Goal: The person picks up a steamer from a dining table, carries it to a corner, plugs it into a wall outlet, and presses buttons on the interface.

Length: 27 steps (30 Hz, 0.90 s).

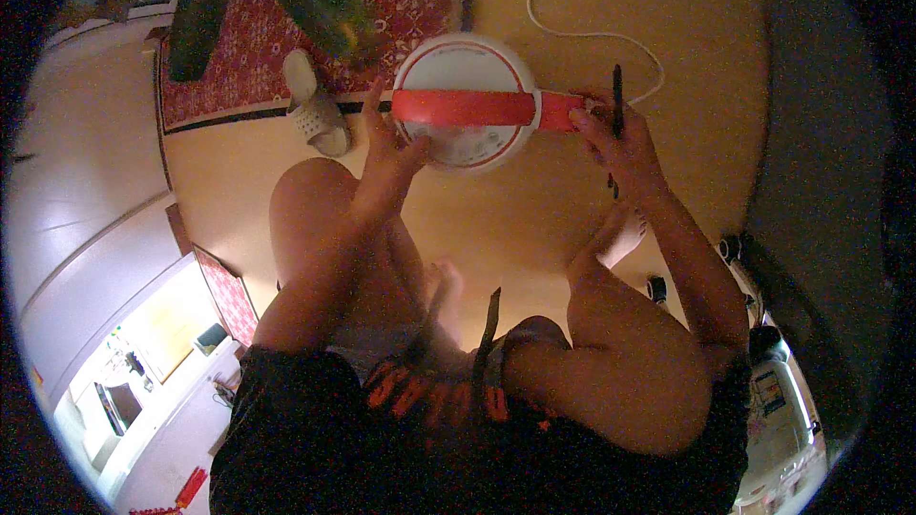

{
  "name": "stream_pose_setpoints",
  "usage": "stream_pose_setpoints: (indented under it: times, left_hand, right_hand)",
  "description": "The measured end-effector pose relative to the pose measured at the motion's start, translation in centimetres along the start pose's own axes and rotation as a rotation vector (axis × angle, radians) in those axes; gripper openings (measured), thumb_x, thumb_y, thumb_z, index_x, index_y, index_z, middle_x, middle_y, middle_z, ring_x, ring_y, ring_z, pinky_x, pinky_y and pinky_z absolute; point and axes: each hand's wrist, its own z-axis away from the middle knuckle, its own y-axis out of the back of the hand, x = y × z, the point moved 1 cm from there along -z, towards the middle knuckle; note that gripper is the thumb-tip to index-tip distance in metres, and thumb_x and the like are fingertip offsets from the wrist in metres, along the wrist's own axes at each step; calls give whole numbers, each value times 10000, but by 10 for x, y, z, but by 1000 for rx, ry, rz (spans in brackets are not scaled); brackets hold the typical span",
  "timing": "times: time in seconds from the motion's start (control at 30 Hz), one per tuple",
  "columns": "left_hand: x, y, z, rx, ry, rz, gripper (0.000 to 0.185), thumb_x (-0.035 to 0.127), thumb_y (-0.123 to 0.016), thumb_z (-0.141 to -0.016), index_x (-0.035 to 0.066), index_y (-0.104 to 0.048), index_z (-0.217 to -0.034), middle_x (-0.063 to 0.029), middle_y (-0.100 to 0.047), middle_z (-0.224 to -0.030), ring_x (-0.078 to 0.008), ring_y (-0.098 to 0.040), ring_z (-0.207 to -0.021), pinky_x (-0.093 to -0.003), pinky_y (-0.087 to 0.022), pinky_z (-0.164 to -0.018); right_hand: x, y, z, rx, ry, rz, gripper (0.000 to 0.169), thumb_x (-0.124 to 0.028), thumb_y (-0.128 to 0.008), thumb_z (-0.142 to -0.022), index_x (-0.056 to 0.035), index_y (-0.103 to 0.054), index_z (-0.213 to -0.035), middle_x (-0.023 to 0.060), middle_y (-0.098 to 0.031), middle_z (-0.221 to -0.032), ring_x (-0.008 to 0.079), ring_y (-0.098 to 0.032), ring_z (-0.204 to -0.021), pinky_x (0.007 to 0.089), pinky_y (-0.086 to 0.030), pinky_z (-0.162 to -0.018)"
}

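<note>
A round white appliance [458, 71] with a red rim line and a broad red band [465, 107] across its top is before me, above the wooden floor. My left hand [393, 139] grips its left side, thumb on the near rim and a finger raised behind. From the appliance's right side a red extension [559, 111] juts out, and the fingertips of my right hand [619, 143] touch its end. That same hand holds a slim dark pen-like tool [617, 96], pointing up and down across the fingers. My palm hides the tool's middle.
A white cord [558, 32] curves over the floor towards my right hand. Up left, large dark green gourd-like vegetables [204, 14] lie on a red patterned mat [236, 96], with a pale perforated clog [318, 114] at its edge. Low right is a wheeled item [730, 248].
</note>
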Motion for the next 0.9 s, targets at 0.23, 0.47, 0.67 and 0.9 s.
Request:
stream_pose_setpoints:
  times: [0.23,0.47,0.67,0.9]
  left_hand:
    - [26,-38,14,147,70,-96,946,92,-686,-837,144,15,-1470,-178,-460,-1337,-308,-528,-1171,-435,-495,-929]
    - [12,-25,14,248,213,108,738,296,-572,-908,223,-69,-1443,-136,-432,-1338,-282,-506,-1160,-459,-477,-879]
    - [5,-17,13,218,191,157,779,317,-595,-908,223,-40,-1446,-136,-421,-1359,-280,-497,-1188,-473,-469,-899]
    - [32,-36,15,193,53,-76,986,182,-745,-829,126,24,-1444,-214,-429,-1339,-294,-521,-1179,-407,-464,-978]
  right_hand:
    - [-9,-9,-1,49,-71,28,395,-332,-674,-896,-116,-560,-1206,-73,-505,-691,28,-422,-561,196,-315,-485]
    - [-5,-7,1,20,-64,17,422,-356,-664,-902,-114,-539,-1223,-72,-501,-667,29,-423,-546,199,-315,-473]
    - [11,2,-9,-7,-6,66,427,-371,-665,-899,-104,-541,-1209,-66,-513,-650,31,-426,-526,201,-321,-453]
    - [6,-12,-7,20,15,21,392,-349,-659,-908,-106,-543,-1193,-66,-526,-648,26,-436,-509,202,-322,-436]
